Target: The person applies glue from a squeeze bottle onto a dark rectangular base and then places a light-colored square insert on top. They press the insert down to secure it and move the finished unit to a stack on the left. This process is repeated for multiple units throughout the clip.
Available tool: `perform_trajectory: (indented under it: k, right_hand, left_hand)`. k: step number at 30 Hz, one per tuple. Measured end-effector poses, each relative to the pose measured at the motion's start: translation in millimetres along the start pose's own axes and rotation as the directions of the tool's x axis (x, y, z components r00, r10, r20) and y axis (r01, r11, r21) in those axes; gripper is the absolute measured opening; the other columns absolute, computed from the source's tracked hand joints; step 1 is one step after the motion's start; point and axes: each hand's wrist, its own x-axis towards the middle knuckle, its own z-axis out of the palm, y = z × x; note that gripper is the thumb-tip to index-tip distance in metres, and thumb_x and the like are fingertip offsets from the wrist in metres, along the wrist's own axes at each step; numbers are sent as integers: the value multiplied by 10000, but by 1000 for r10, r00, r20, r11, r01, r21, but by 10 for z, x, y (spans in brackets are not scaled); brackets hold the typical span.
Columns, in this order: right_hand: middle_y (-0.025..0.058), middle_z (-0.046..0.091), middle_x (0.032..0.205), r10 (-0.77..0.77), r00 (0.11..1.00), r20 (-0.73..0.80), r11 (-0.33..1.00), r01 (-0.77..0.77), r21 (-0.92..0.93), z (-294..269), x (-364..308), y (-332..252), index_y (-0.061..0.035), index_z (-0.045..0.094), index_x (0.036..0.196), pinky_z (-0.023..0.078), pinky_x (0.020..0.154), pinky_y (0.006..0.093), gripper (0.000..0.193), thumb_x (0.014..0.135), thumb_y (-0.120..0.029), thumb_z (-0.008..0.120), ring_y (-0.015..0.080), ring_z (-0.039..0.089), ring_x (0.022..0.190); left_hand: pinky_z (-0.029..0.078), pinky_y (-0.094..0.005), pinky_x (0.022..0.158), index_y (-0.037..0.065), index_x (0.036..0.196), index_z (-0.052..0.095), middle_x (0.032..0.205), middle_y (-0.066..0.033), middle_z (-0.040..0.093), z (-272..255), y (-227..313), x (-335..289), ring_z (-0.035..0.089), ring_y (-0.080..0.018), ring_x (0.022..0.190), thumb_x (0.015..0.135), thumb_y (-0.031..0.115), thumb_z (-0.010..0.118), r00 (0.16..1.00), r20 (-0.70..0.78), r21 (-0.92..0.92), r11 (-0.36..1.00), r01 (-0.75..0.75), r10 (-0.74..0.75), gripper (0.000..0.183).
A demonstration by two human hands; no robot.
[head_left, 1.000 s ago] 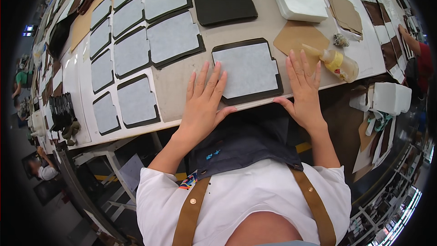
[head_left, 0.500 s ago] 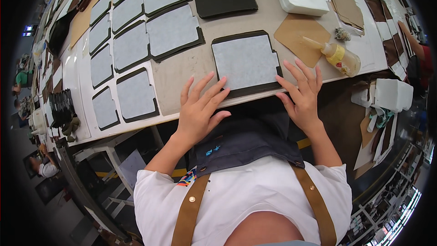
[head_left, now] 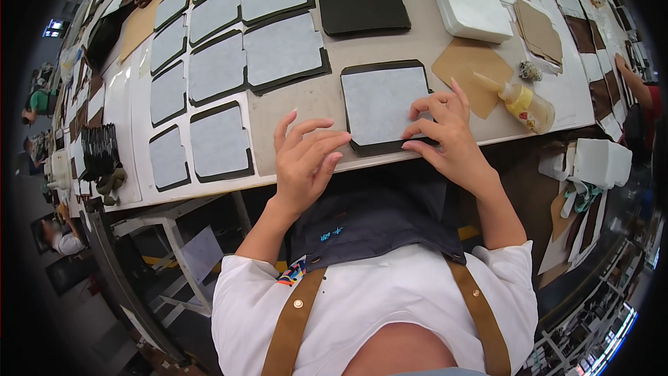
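A black panel with a pale grey sheet on it lies flat at the table's front edge. My right hand is over its near right corner, fingers bent onto the sheet. Its thumb and index finger close on the near black edge. My left hand is at the near left corner, fingers spread and fingertips close to the panel's edge; whether they touch it I cannot tell. Nothing shows between the left fingers. The panel's near right corner is hidden behind my right hand.
Several similar panels lie in rows on the left. A plain black panel and a white block-like stack sit farther back. To the right are a tan piece, a glue bottle and brown sheets.
My right hand has moved left and bent its fingers over the panel's near edge. The left fingers remain near the left corner. The whole view has shifted slightly.
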Motion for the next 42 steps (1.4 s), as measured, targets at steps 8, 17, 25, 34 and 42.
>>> perform_trajectory:
  k: [8,17,25,34,42]
  right_hand:
    - [28,606,990,-42,964,-262,967,-27,-254,125,454,321,-130,746,1010,235,1200,541,194,820,-100,770,247,570,1056]
    - [15,598,982,-117,958,-263,922,6,-387,216,663,345,-116,733,997,225,1207,532,212,793,-119,788,223,563,1074]
    - [21,621,1004,-78,965,-250,963,8,-268,218,660,290,-113,730,981,223,1207,537,202,789,-91,784,238,570,1071]
    - [23,595,990,-148,987,67,987,144,67,195,418,-140,-123,675,938,214,1207,553,221,775,-139,823,234,573,1057]
    - [27,576,1006,-163,985,57,987,163,7,341,342,-262,-117,639,923,190,1213,581,260,747,-131,830,248,566,1070]
  left_hand:
    - [250,-510,1182,106,1179,727,1282,-40,691,167,27,166,568,-276,1240,946,198,664,997,37,51,997,65,-67,259]
    - [229,-534,1183,95,1215,702,1373,-53,633,232,-7,176,529,-293,1262,916,207,704,992,43,141,984,110,-117,319]
    - [241,-541,1175,90,1182,705,1303,-49,654,237,14,160,545,-282,1228,931,182,690,992,9,122,985,125,-127,267]
    - [373,-419,988,51,1102,668,1053,-99,639,268,-88,114,555,-307,1074,923,-49,538,937,-239,-105,966,236,-255,243]
    - [366,-409,987,55,1072,686,1049,-95,637,253,-58,122,555,-306,1077,905,-66,534,937,-234,-101,965,240,-258,257]
